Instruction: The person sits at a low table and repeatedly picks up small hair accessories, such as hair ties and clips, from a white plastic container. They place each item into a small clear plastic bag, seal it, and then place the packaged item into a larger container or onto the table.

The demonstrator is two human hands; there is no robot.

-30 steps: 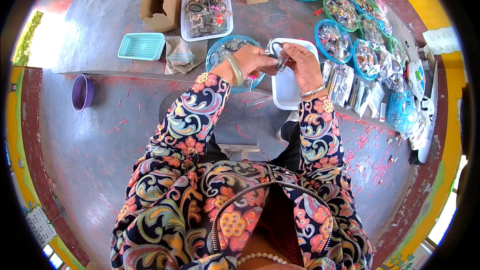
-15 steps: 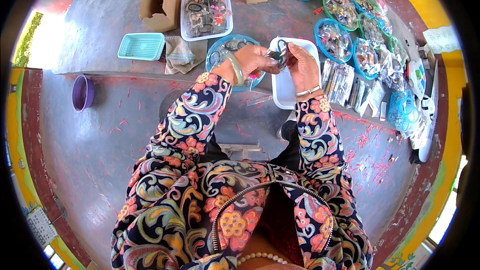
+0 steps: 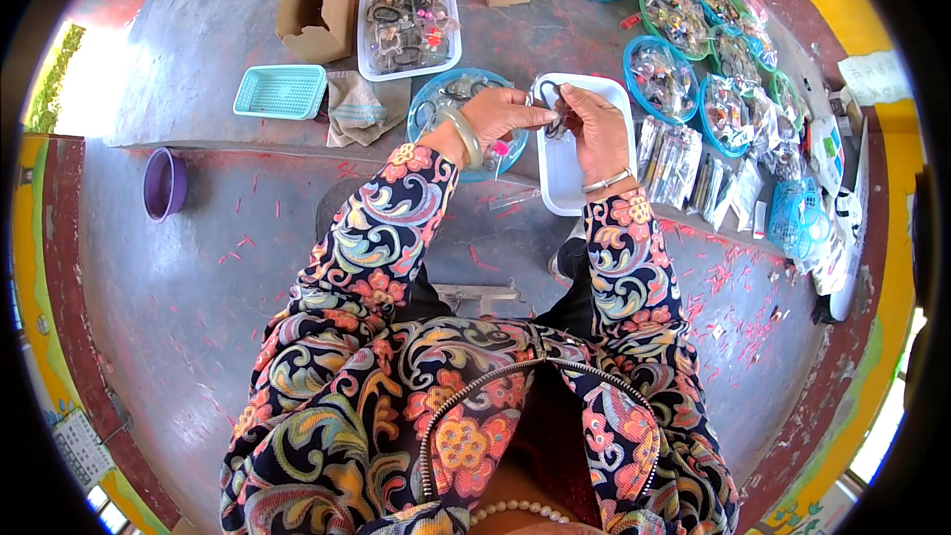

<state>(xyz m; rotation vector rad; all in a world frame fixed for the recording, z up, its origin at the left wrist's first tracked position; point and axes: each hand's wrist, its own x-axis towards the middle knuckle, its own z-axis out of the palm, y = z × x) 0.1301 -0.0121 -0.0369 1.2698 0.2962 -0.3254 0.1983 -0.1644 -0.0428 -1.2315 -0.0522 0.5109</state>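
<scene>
My left hand [image 3: 498,121] and my right hand [image 3: 599,136] meet over the left edge of a white plastic tray [image 3: 565,193]. Between their closed fingertips is a dark looped band that looks like a hair tie [image 3: 548,91]. Something clear and shiny lies against it, perhaps a small plastic bag, but the fingers partly hide it. Under my left hand stands a blue basin [image 3: 420,99] with bagged pieces in it. A small pink piece [image 3: 500,149] shows at the basin's right side, below my left fingers.
Beyond the basin sits a white basket [image 3: 457,47] of hair ties, beside an open cardboard box [image 3: 327,15]. A turquoise basket [image 3: 280,92] and a cloth [image 3: 354,111] lie left. Flat packets [image 3: 672,163] and several filled basins [image 3: 630,74] crowd the right. A purple tub [image 3: 163,185] stands lower left.
My left fingers have shifted slightly right along the looped band. My right fingertips have closed in toward it and cover more of it. Everything else stays in place.
</scene>
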